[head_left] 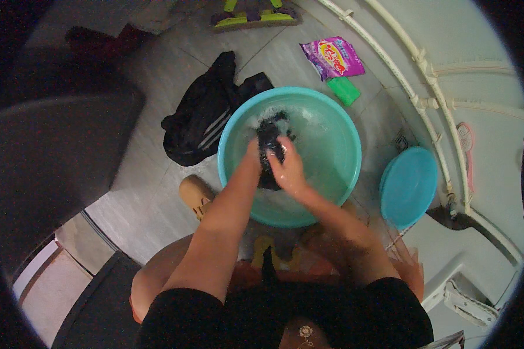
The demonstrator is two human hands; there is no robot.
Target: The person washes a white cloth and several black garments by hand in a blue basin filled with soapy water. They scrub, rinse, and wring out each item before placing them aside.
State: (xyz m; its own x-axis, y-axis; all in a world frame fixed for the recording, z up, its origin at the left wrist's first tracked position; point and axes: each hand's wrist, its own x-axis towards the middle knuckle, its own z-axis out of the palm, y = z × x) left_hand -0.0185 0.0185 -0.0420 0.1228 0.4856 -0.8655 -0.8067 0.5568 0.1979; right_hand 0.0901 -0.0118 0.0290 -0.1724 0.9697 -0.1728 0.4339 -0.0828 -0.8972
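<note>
A large turquoise basin (348, 174) of soapy water stands on the floor in front of me. Both my hands are over it, on a wet black cloth (269, 134) with white suds around it. My left hand (254, 150) grips the cloth's left side, its fingers mostly hidden by the cloth. From the right, my right hand (288, 166) is closed round the cloth, thumb and fingers bent over it. A dry-looking black garment with white stripes (198, 122) lies on the floor against the basin's left side.
Beyond the basin lie a purple packet (335, 57) and a green soap bar (344, 91). A smaller blue basin (409, 187) leans at the right, near white wall pipes (390, 72) and a pink brush (467, 151). A yellow-green mop head (254, 20) is at the far side.
</note>
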